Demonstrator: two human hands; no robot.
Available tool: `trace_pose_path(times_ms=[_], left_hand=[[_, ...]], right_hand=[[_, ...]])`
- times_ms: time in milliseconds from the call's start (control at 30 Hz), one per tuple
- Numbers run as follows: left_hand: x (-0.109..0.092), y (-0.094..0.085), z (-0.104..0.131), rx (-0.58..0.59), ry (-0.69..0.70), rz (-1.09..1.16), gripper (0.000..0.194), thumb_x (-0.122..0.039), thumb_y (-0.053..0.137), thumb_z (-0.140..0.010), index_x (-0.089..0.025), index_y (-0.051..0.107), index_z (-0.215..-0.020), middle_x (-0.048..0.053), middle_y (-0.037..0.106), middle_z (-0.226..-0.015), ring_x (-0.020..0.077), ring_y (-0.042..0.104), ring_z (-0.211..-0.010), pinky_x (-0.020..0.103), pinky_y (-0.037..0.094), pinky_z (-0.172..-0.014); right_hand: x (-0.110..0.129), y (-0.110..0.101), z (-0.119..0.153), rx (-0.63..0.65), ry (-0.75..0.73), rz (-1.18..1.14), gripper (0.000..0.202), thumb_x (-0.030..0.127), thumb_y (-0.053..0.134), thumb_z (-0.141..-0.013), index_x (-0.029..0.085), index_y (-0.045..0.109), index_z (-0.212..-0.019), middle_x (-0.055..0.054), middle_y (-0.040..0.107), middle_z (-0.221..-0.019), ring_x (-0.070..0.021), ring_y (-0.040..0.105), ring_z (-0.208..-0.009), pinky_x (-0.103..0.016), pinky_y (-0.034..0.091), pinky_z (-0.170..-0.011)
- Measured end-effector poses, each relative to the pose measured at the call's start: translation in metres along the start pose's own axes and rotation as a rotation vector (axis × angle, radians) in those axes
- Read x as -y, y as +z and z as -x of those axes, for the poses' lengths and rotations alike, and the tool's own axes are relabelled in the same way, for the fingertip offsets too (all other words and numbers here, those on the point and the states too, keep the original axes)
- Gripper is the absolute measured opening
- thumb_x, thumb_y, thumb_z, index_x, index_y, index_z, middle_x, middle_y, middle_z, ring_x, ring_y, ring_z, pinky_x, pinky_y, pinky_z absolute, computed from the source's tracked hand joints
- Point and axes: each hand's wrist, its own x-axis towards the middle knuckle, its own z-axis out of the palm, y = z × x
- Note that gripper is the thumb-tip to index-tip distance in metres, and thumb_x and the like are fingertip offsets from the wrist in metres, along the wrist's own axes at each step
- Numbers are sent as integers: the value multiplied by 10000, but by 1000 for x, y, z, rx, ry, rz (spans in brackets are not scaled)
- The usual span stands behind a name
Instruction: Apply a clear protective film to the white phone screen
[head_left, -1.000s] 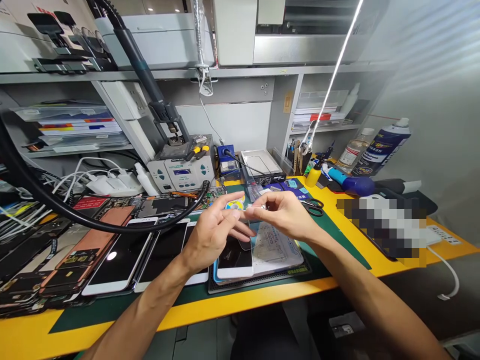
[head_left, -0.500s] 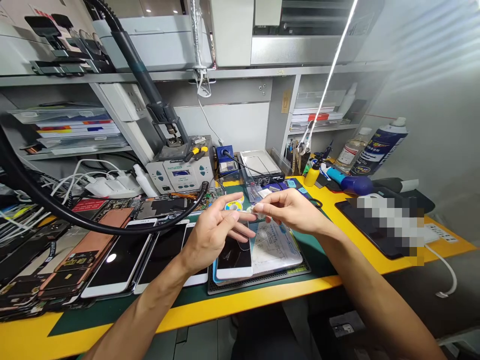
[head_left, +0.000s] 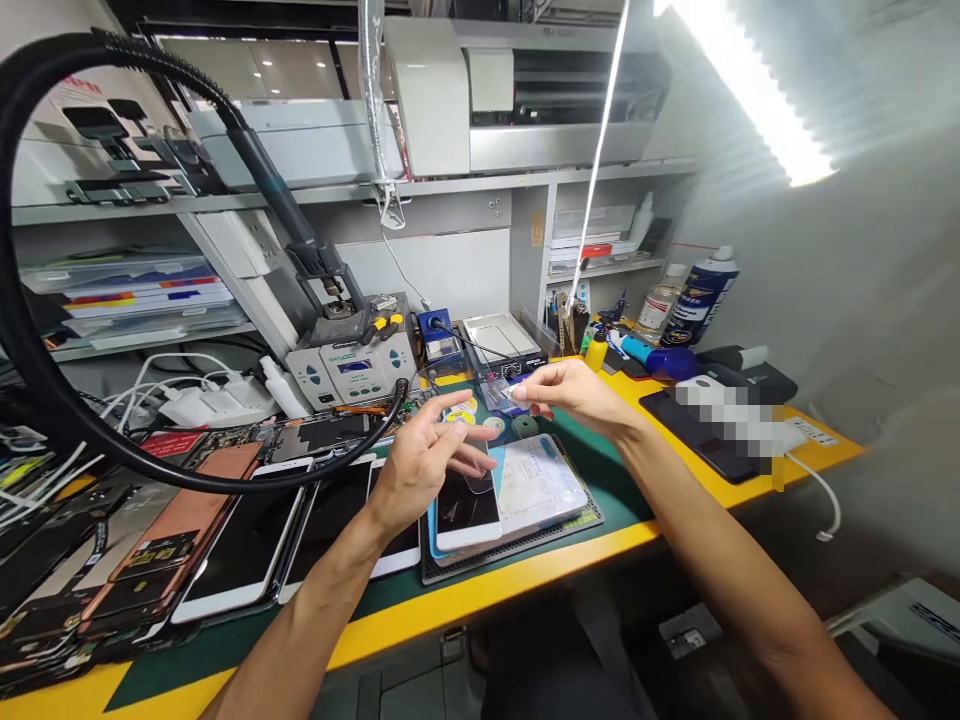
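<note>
My left hand (head_left: 420, 462) hovers over a white-framed phone (head_left: 469, 520), with its fingers stretched out and spread apart. A thin, clear curved edge shows just below those fingers; whether it lies on the phone or touches the hand I cannot tell. Farther right, my right hand (head_left: 566, 395) is pinched at thumb and forefinger around a tiny whitish bit too small to name. The phone rests on a pale blue and white flat box (head_left: 540, 485), on top of a dark perforated mat (head_left: 592, 516). Behind the hands are small round reels, one with a yellow label (head_left: 460, 412).
Several phones and opened phone parts (head_left: 161, 520) cover the left of the green and yellow bench. A black hose (head_left: 247, 482) loops from the grey rework station (head_left: 352, 365). A dark tablet (head_left: 694, 435), a bottle (head_left: 661, 300) and a spray can (head_left: 701, 298) stand right.
My right hand has drawn apart from the left hand's fingertips, still pinched. The left hand stays spread over the phone. The head view has tilted up and shifted right.
</note>
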Motion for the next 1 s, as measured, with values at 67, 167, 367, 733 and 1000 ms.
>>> trace_pose_path(times_ms=[67, 167, 367, 733, 1000], left_hand=[[1, 0, -1, 17, 2, -3, 519, -401, 621, -932, -102, 496, -1338, 181, 790, -1045, 263, 788, -735, 363, 626, -644], [1, -1, -1, 40, 3, 4, 472, -394, 630, -919, -95, 537, -1272, 186, 792, -1034, 262, 788, -726, 353, 621, -636], [2, 2, 3, 88, -17, 48, 440, -405, 643, -901, -104, 571, -1214, 182, 793, -1041, 260, 787, -712, 372, 636, -635], [0, 13, 7, 120, -16, 56, 465, -456, 714, -858, -109, 618, -1153, 141, 806, -952, 265, 785, -697, 361, 628, -634], [-1, 15, 11, 122, 21, 45, 429, -454, 691, -889, -116, 634, -1149, 136, 807, -956, 258, 785, -699, 372, 630, -665]], right_hand=[[-1, -3, 5, -63, -10, 7, 392, 509, 875, -665, 137, 763, -719, -7, 633, -591, -116, 531, -548, -244, 423, -521], [0, -10, 37, -172, -22, 34, 410, 539, 841, -712, 137, 763, -711, -9, 632, -606, -105, 517, -543, -243, 421, -533], [-18, -30, 173, -479, 155, 155, 565, 674, 692, -814, 138, 777, -655, -94, 712, -697, -143, 564, -558, -270, 479, -547], [-102, -19, 319, -791, 596, 549, 520, 656, 634, -719, 223, 853, -908, -95, 818, -953, -346, 764, -927, -358, 603, -771], [-61, 10, 284, -722, 247, 481, 405, 609, 662, -820, 275, 836, -969, -95, 788, -1106, -301, 763, -862, -392, 623, -809]])
